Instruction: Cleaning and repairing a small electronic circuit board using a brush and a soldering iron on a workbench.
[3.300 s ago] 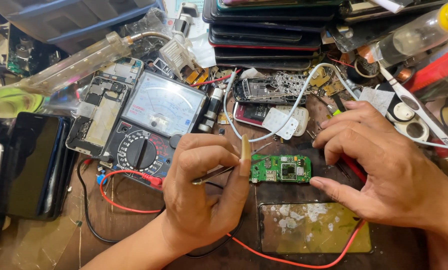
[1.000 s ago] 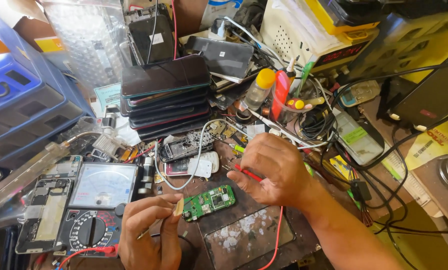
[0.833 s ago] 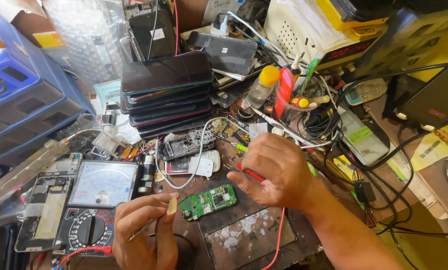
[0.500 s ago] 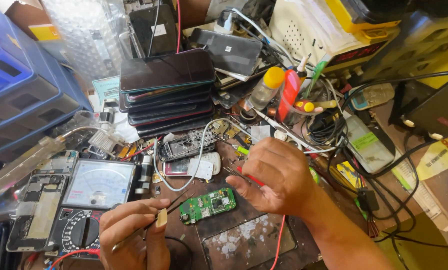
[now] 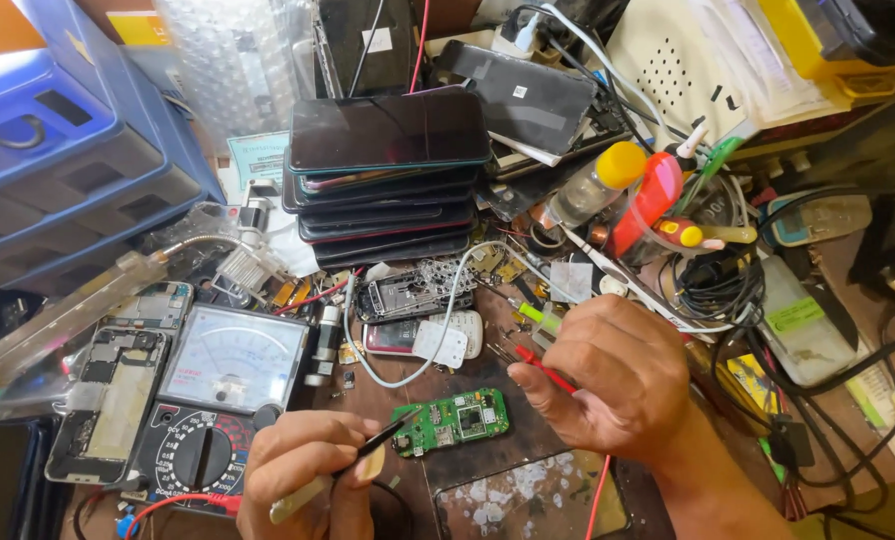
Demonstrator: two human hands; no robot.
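My left hand (image 5: 303,470) pinching the black probe (image 5: 380,445) onto the small green circuit board (image 5: 455,421), right hand (image 5: 608,375) pinching the red probe (image 5: 543,367) just right of it; I should steady both tips before reading.

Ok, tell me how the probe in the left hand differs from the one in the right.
The black probe in the left hand touches the edge of the green circuit board; the red probe in the right hand hangs above the bench, off the board. Black shows more of its length; red is mostly hidden. Both are slim and pinched between fingers.
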